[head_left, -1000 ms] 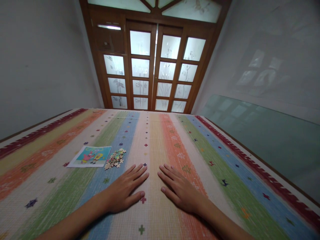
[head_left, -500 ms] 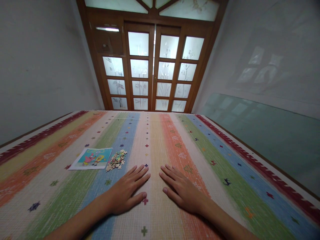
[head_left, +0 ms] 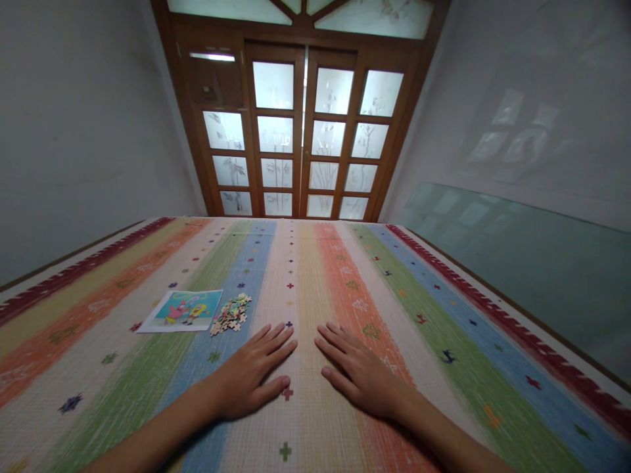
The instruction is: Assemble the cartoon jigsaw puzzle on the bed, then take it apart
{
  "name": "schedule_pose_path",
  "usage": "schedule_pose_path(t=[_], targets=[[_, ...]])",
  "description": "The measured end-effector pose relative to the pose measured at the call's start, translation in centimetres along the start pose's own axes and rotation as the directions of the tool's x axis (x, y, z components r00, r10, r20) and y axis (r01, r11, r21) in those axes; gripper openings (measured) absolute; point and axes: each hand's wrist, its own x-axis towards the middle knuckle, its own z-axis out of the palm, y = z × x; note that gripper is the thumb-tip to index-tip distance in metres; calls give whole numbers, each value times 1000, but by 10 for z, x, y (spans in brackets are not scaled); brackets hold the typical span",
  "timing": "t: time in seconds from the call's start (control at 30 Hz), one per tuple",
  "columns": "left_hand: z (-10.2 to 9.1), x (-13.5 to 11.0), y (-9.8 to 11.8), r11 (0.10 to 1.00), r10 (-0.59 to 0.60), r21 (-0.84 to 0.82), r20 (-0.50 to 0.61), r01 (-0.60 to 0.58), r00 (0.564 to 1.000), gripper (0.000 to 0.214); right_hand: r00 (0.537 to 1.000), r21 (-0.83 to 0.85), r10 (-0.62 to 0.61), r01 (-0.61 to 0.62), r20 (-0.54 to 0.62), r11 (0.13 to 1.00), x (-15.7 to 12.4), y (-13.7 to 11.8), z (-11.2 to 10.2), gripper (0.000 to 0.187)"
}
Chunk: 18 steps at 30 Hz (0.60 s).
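My left hand [head_left: 259, 368] lies flat, palm down, on the striped cloth [head_left: 308, 420], with its fingers stretched out and nothing in it. Across a narrow gap, my right hand [head_left: 355, 368] rests the same way, also holding nothing. Just beyond the left hand is a heap of loose jigsaw puzzle pieces [head_left: 231, 315], several lying over one another. Left of that heap lies a printed cartoon picture [head_left: 183, 311] with a pink and a yellow figure on blue. Neither hand touches the pieces or the picture.
The cloth covers a wide surface that reaches back to wooden doors [head_left: 298, 131] with frosted glass panes. A pale green panel [head_left: 513, 256] stands along the right side. A plain wall [head_left: 89, 131] rises on the left.
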Motion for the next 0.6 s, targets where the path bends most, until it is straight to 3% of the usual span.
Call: schedule_pose_path(t=[0.6], targets=[[-1, -1, 1, 1000, -4, 3, 1, 4, 1000, 69, 1000, 18, 7, -6, -16, 1000, 0, 0, 2, 56]])
